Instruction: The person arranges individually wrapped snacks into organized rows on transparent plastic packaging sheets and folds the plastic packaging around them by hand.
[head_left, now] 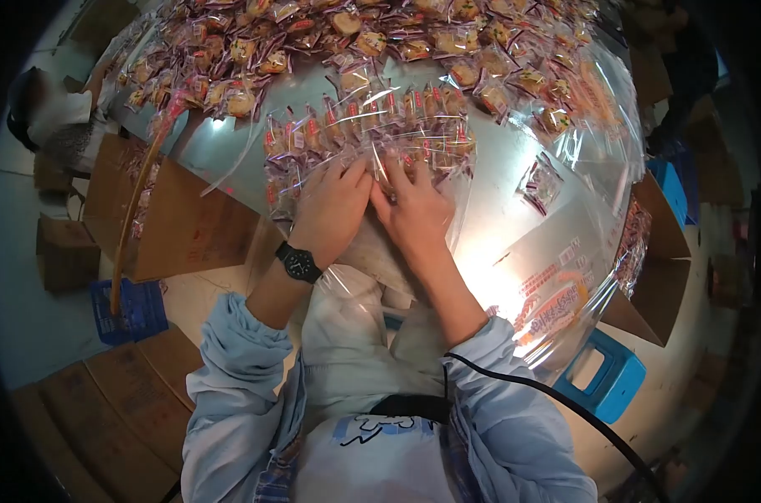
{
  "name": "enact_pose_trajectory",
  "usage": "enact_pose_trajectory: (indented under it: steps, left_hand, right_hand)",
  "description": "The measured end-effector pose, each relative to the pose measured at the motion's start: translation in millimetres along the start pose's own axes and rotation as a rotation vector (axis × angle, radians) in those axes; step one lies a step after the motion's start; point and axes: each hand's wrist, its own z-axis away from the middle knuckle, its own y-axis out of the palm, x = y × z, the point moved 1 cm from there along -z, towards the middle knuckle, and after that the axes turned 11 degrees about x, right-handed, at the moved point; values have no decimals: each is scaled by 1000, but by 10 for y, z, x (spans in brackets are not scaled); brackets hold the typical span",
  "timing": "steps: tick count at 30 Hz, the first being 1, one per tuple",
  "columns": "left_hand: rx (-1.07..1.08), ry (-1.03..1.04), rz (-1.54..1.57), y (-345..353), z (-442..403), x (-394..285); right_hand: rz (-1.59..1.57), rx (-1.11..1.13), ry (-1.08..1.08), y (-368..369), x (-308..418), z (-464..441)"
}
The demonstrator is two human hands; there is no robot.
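Observation:
A clear plastic bag [372, 134] lies in front of me, holding rows of individually wrapped biscuits or small cakes [339, 126]; I cannot tell which. My left hand [330, 205], below a black wristwatch, rests on its near part with the fingers bent close together on the film. Beside it, my right hand [414, 205] lies on the same bag with its fingers spread and stretched forward. The two hands almost touch at the middle, and some fingertips are hidden by glare and film.
A big pile of wrapped snacks [397, 33] covers the table's far side. One loose packet [540, 183] lies to the right, near printed plastic bags [556, 293]. Cardboard boxes [179, 222] stand at the left and right. A blue stool [607, 377] is lower right. Another person [58, 126] is far left.

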Motion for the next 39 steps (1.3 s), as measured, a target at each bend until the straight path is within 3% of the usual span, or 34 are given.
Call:
enact_pose_trajectory:
  steps: [6, 9, 18, 21, 25, 27, 33, 36, 39]
  left_hand:
    - [-88, 13, -46, 53, 31, 37]
    - [31, -60, 46, 28, 41, 3]
    - [-116, -19, 103, 39, 77, 41]
    - [-83, -48, 51, 28, 95, -50]
    - [-153, -75, 17, 213, 121, -24]
    - [-151, -105, -79, 122, 78, -143]
    - [-124, -159, -88, 351, -56, 3]
    - [-155, -137, -274, 369, -9, 16]
    - [-185, -152, -236, 352, 10, -114]
  right_hand:
    - [129, -14, -101, -4, -32, -95]
    - [134, -52, -225, 45, -60, -160]
    - [308, 189, -251, 120, 4, -268]
    - [120, 256, -349, -80, -165, -250]
    - [-91, 93, -415, -220, -497, -101]
    - [-81, 161, -385, -284, -501, -113]
    - [135, 146, -358, -130, -497, -127]
    - [267, -4, -334, 30, -432, -83]
    - [241, -52, -289, 38, -287, -36]
